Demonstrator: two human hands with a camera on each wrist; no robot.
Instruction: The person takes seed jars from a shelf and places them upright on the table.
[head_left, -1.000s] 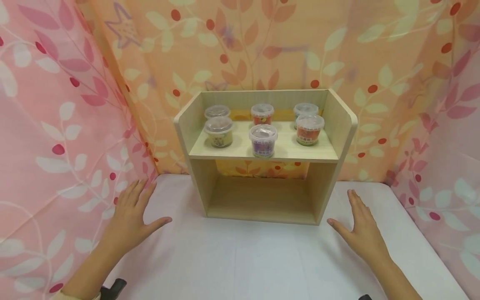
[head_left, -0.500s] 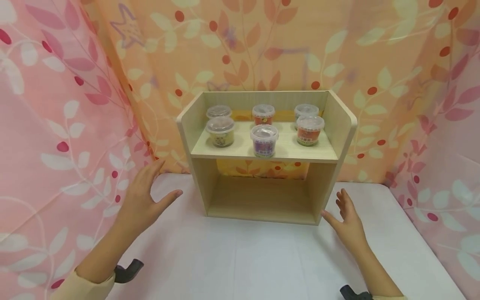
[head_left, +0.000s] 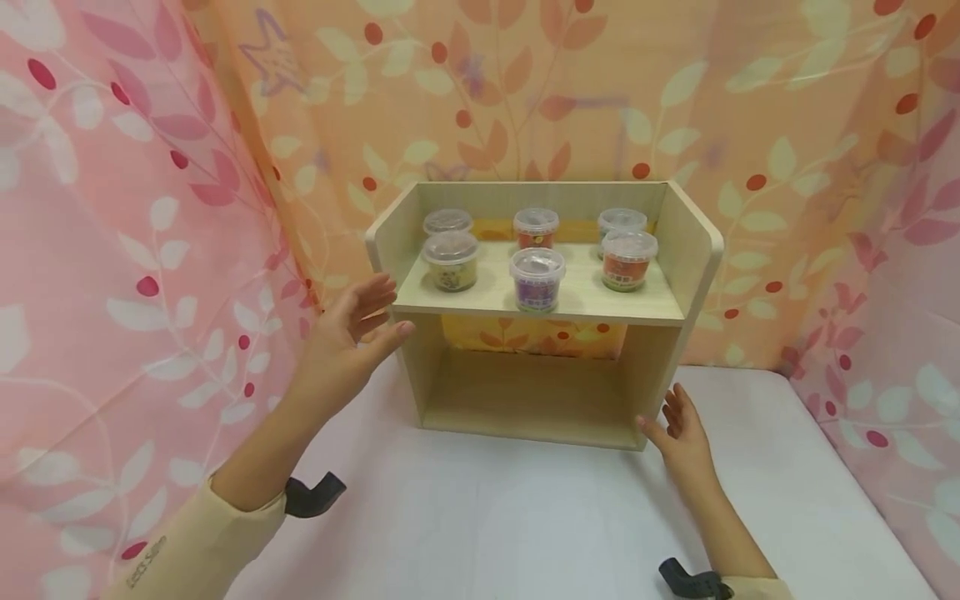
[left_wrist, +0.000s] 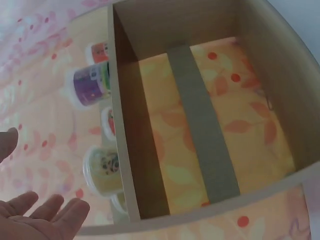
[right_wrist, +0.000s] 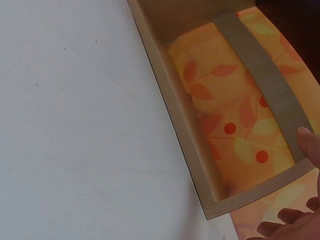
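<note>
A pale wooden two-tier shelf (head_left: 525, 437) stands on the white surface, with several lidded plastic cups on its upper board. At the front are a yellowish cup (head_left: 452, 273), a purple cup (head_left: 537, 290) and a red cup (head_left: 628, 268); others sit behind them. My left hand (head_left: 341, 350) hovers by the shelf's left side, near the yellowish cup, fingers slightly bent and holding nothing. In the left wrist view the same cup (left_wrist: 104, 172) is apart from the fingertips. Low beside the right side panel is my right hand (head_left: 686, 450), holding nothing; whether it touches the panel, I cannot tell.
The lower compartment (head_left: 525, 392) of the shelf has an open back with a strip across it, seen in both wrist views. A white tabletop (head_left: 480, 517) lies in front. Floral curtains (head_left: 525, 100) close off the back and sides.
My left hand has risen and moved right toward the shelf's upper left side. My right hand has shifted slightly left, closer to the right panel. The cups have stayed in place.
</note>
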